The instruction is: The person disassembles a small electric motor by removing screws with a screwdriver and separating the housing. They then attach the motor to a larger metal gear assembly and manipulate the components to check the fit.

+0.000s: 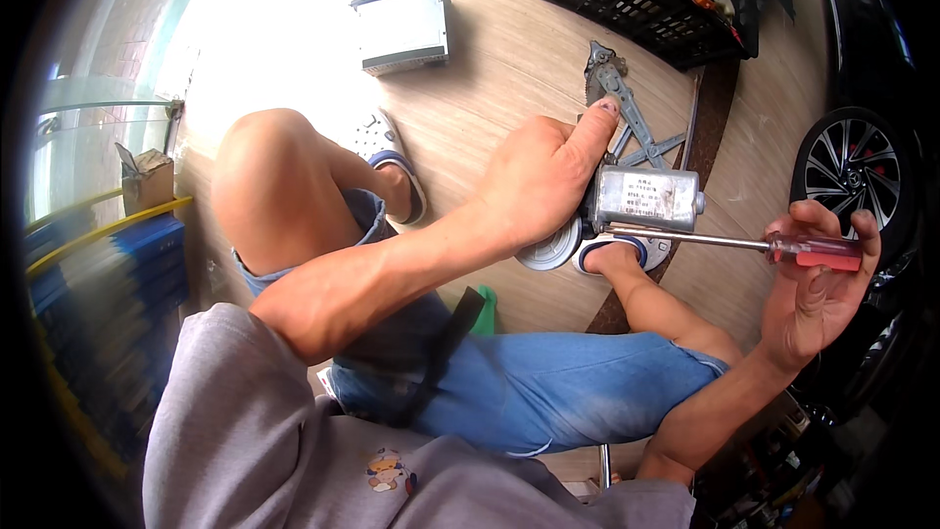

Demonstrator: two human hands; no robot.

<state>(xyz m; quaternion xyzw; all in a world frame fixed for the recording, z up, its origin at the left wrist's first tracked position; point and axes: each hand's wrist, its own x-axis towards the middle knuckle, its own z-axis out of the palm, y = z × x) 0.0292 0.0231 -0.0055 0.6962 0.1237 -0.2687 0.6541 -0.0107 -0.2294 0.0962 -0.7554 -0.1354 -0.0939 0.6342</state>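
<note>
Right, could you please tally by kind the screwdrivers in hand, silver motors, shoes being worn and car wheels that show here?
Screwdriver in hand: 1
Silver motor: 1
White-and-blue shoes: 2
Car wheel: 1
Total: 5

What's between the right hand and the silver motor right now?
In the head view, the metal screwdriver shaft crosses that stretch, from the red handle in the right hand to the lower side of the silver motor.

Pale plank floor [499, 59], bright glare [269, 29]
</note>
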